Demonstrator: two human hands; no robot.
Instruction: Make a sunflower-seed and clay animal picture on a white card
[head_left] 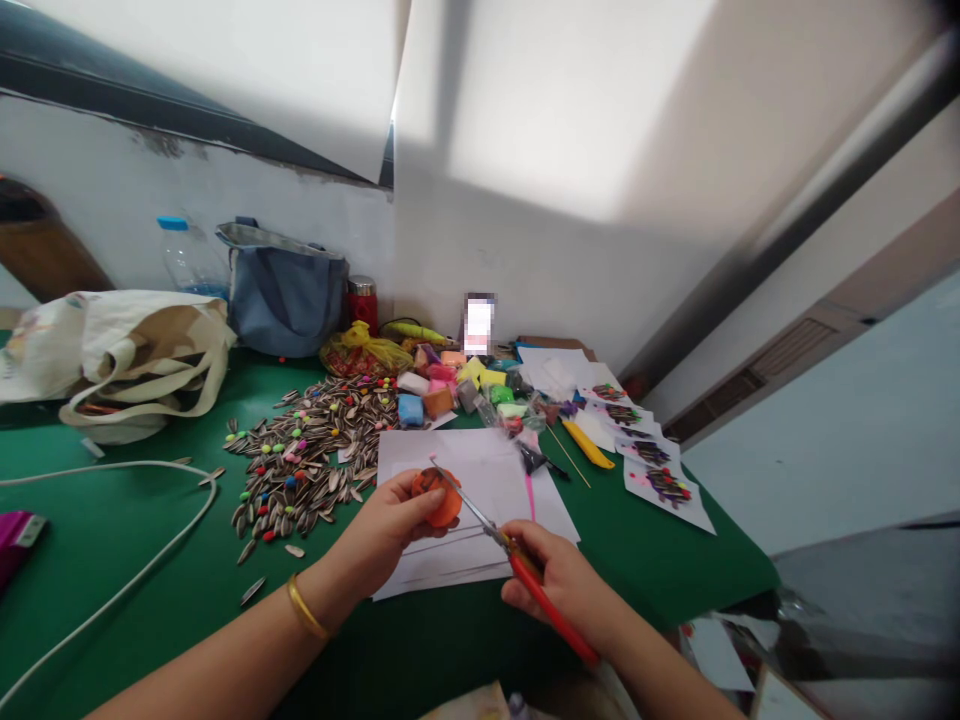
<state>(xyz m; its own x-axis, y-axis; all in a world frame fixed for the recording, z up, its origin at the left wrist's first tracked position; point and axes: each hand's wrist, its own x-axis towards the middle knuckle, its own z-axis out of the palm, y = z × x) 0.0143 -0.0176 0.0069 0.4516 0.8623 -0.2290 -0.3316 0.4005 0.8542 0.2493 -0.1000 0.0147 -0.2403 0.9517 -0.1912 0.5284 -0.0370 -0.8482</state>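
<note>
My left hand (pixel 391 512) pinches a small rounded orange piece (pixel 448 508) with dark marks on top. It may be wrapped modelling clay, but the material is unclear. In my right hand (pixel 559 572) is a pair of scissors (pixel 534 578) with red handles. Their long blades point up and left, crossing the upper right edge of the orange piece; whether they touch it I cannot tell. Beneath both hands lie white paper sheets (pixel 480 455). Sunflower seeds (pixel 315 440), mixed with small coloured beads or balls, are heaped left of the paper.
Coloured clay packs (pixel 439 402) lie behind the paper. A yellow cutter (pixel 589 445) and a thin stick (pixel 570 455) are at right, near seed-decorated cards (pixel 667 487). A blue bag (pixel 289 295), cream bag (pixel 150 345), red flask (pixel 363 303) and bright-screened phone (pixel 478 325) stand behind. A white cable (pixel 142 572) crosses the green table.
</note>
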